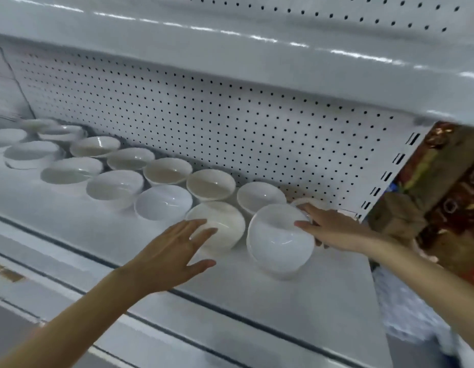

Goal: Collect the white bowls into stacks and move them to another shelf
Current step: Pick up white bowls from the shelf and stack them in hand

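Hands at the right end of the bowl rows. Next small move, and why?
Probably close the left hand on the front-row bowl its open fingers reach. The right hand pinches the rim of the tilted bowl beside it, so the two could then be nested.

Glossy white on the bowls, white on the shelf — dark stripes along its front at 6 o'clock. White with black dots on the back panel. Red, gold, brown ornament on the package at 3 o'clock.
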A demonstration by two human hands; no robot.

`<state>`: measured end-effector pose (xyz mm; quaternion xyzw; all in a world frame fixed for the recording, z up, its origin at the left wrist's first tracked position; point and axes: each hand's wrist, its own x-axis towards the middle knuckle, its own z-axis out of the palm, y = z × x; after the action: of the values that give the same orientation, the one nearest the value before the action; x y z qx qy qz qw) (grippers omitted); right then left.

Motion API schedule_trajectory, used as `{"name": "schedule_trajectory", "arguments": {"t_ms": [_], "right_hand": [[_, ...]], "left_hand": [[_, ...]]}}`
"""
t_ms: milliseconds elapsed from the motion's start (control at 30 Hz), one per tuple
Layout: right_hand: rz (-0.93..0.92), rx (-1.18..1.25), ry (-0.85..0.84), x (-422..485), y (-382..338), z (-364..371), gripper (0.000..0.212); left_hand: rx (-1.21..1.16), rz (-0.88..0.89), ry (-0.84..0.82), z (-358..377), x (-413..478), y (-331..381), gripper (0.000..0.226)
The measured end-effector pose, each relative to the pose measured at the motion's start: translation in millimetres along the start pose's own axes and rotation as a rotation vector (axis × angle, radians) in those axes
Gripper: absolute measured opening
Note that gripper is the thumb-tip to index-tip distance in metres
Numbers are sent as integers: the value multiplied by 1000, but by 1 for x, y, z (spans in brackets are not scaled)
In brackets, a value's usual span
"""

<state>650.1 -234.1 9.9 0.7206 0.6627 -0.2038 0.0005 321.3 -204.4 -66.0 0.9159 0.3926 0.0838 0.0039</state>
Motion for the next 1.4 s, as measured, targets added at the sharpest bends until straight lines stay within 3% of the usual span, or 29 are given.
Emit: {"name": "schedule_trajectory", "arguments": {"t_ms": [167, 400, 600, 767, 1000, 1400], "right_hand": [[95, -8, 98, -3, -11, 10, 37], [193, 53, 208, -18, -19, 13, 27], [313, 615, 524, -61, -18, 20, 22], [499, 844, 710, -111, -11, 36, 19], [680, 914, 684, -151, 10, 80, 20], [692, 982, 548, -128, 35, 100, 21]], "left_hand": [[6, 191, 51, 15, -2, -21, 59], [20, 321, 78, 20, 5, -37, 60], [-13, 392, 110, 20, 10, -42, 66], [-78, 413, 154, 10, 19, -25, 60], [-131, 454, 153, 9, 24, 7, 56], [-44, 456, 43, 14, 34, 28, 61]]}}
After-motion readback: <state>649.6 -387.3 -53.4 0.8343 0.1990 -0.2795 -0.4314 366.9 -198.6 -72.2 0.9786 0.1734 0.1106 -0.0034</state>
